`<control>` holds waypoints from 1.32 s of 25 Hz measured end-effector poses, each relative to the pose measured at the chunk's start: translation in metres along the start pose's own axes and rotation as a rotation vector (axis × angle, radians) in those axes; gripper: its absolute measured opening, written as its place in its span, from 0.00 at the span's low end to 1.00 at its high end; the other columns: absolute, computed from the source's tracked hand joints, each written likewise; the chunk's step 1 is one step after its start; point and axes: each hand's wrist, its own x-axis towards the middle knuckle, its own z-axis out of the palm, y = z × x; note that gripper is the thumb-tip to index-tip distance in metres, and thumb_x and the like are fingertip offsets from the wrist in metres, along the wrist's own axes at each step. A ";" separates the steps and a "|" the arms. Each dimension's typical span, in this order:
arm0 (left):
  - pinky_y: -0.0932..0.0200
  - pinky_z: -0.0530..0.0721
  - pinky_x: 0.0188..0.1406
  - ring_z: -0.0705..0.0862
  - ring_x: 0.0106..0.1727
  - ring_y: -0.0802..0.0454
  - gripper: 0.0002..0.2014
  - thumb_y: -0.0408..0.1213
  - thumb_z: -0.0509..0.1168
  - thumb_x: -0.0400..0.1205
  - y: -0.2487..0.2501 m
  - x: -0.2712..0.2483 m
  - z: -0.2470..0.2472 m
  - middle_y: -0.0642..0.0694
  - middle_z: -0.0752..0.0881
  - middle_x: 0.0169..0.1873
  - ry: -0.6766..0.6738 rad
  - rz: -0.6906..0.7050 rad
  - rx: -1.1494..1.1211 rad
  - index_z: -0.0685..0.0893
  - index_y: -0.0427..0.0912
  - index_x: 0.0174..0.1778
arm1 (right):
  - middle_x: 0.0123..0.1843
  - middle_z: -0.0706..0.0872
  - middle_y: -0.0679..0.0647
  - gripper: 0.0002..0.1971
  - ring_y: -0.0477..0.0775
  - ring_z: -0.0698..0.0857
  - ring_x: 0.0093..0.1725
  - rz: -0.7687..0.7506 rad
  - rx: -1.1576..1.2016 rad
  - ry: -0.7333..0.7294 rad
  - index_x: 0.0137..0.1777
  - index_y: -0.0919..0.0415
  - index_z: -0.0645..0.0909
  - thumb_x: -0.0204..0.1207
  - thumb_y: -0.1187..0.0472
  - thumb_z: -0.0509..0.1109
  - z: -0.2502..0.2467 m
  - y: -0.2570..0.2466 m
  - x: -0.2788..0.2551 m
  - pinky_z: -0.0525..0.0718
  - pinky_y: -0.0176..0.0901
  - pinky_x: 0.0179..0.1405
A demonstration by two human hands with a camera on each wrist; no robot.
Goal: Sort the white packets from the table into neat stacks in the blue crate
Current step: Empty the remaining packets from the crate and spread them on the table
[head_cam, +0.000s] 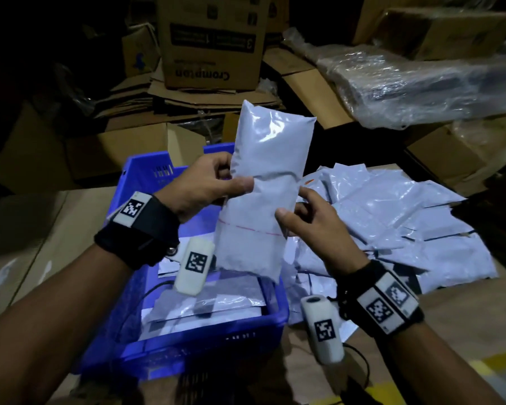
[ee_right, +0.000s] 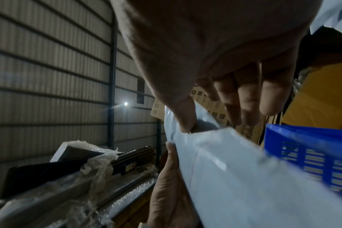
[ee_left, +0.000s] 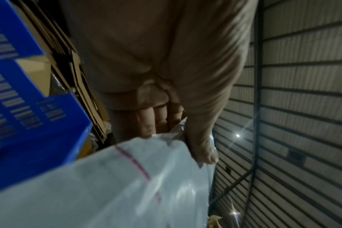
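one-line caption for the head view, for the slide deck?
Both hands, left hand and right hand, hold a white packet upright above the blue crate, loose packets piled alongside.

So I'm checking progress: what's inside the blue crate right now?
White packets lie flat inside the blue crate. Its middle and far end are hidden behind the held packet and the left hand, so no count.

We read "Crompton", printed upside down, on the side of the large cardboard box (head_cam: 214, 42) behind the crate; the digits "1" and "3" sit in its dark band. Its smaller print stays illegible.
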 end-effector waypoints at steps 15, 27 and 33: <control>0.50 0.80 0.58 0.84 0.57 0.40 0.14 0.32 0.68 0.80 -0.180 0.086 -0.032 0.32 0.85 0.58 0.065 -0.408 0.864 0.80 0.35 0.62 | 0.35 0.84 0.58 0.08 0.54 0.83 0.33 0.264 -0.306 0.599 0.41 0.61 0.81 0.61 0.62 0.68 -0.170 0.024 0.055 0.81 0.48 0.37; 0.54 0.72 0.71 0.72 0.76 0.39 0.42 0.45 0.75 0.77 -0.246 0.071 -0.039 0.33 0.70 0.77 -0.205 -0.519 1.120 0.61 0.33 0.81 | 0.73 0.77 0.67 0.25 0.68 0.76 0.71 0.416 -0.930 0.573 0.74 0.62 0.75 0.78 0.54 0.66 -0.201 0.048 0.063 0.73 0.55 0.68; 0.50 0.81 0.55 0.82 0.60 0.38 0.26 0.54 0.77 0.70 -0.221 0.066 -0.049 0.39 0.82 0.58 -0.147 -0.506 1.256 0.79 0.43 0.56 | 0.71 0.79 0.60 0.23 0.62 0.75 0.71 0.085 -1.047 0.378 0.71 0.59 0.78 0.78 0.51 0.65 -0.133 0.029 0.017 0.73 0.58 0.69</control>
